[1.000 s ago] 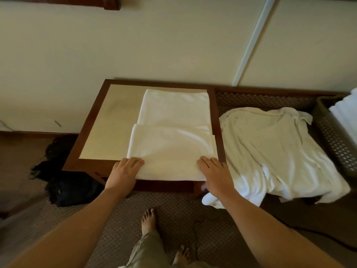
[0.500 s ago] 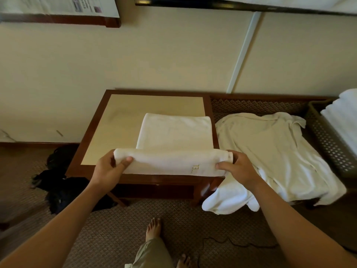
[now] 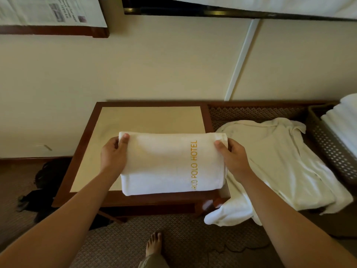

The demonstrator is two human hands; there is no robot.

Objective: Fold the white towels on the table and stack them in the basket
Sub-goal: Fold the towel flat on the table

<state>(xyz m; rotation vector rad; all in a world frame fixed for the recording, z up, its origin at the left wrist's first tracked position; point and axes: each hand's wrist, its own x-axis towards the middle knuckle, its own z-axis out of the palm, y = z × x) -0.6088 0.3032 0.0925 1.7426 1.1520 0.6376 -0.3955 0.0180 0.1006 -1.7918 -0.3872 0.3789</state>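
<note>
Two hands on one folded towel [image 3: 170, 163], and it sits over the near right part of the worktop [image 3: 135, 120], its near edge hanging just past the front rim. The towel is a neat white rectangle with gold lettering running along its right side, reading "POLO HOTEL" in part. At nine o'clock of the towel, the left hand [image 3: 114, 155] pinches the far left corner, thumb on top, fingers curled round the edge. At three o'clock, the right hand [image 3: 233, 157] grips the far right corner the same way, thumb on top of the fabric. Whether the far edge is lifted off the worktop or lying on it, I cannot tell.

Moving out to three o'clock, a loose white towel [image 3: 274, 163] lies rumpled and unfolded just beside the worktop, one end drooping towards the carpet [image 3: 119, 246]. Further on, at the right edge, the basket [image 3: 332, 149] stands with folded white towels [image 3: 343, 120] stacked in it. At six o'clock, a bare foot [image 3: 153, 244] on the carpet. At eight o'clock, a dark bag [image 3: 48, 182] sits on the floor beside the worktop's leg.
</note>
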